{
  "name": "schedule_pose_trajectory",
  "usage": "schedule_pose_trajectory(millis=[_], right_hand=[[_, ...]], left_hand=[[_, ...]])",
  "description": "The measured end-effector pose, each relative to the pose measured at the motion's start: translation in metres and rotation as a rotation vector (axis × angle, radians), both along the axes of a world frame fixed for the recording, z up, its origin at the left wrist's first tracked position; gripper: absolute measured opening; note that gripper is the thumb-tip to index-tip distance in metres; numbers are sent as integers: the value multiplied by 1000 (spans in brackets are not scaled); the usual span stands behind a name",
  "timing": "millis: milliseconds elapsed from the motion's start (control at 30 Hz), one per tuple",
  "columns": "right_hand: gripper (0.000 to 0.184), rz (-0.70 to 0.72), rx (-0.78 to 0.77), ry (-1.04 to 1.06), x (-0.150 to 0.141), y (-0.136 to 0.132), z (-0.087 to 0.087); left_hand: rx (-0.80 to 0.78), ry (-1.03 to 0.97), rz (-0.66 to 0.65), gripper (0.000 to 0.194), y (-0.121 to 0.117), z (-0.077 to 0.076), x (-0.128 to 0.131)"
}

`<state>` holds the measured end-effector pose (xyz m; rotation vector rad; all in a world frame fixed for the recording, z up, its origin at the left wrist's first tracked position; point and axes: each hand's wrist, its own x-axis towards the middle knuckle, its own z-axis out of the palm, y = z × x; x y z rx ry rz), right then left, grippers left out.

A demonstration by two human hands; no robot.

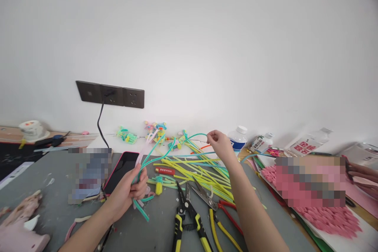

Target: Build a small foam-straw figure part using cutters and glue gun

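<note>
My left hand (136, 186) is closed around a small bundle of teal pipe cleaners (156, 160) and pale pink pipe cleaners (144, 149). Their upper ends fan out above the fist, and short teal ends poke out below it. My right hand (219, 145), raised near the wall, pinches the tip of a thin teal pipe cleaner (196, 135). That strand arcs leftward toward the bundle; whether it joins it I cannot tell. Below and between the hands lies a loose pile of yellow-green pipe cleaners (203, 175).
Black-and-yellow wire pliers (186, 208) and red-and-yellow-handled pliers (217, 208) lie in front. A phone (122, 171) rests at left. Small pipe cleaner figures (158, 129) and a blue-labelled bottle (238, 138) stand by the wall. Another person's hand (362, 175) is at far right.
</note>
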<state>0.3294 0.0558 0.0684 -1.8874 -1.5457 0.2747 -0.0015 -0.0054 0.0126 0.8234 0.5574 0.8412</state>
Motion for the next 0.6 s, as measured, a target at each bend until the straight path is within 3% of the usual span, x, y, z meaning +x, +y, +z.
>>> schedule_pose_trajectory(millis=[100, 267, 333, 433, 567, 600], right_hand=[[17, -23, 230, 286, 8, -3, 6], [23, -21, 458, 562, 9, -13, 25], [20, 47, 518, 657, -2, -20, 35], [19, 303, 334, 736, -34, -35, 44], [14, 764, -199, 666, -97, -60, 35], [11, 812, -309, 614, -112, -66, 28]], left_hand=[[31, 37, 26, 46, -1, 2, 1], [102, 145, 46, 52, 0, 1, 1], [118, 151, 44, 52, 0, 0, 1], [110, 125, 76, 46, 0, -1, 1], [108, 88, 164, 36, -1, 1, 2], [115, 84, 186, 37, -1, 2, 3]])
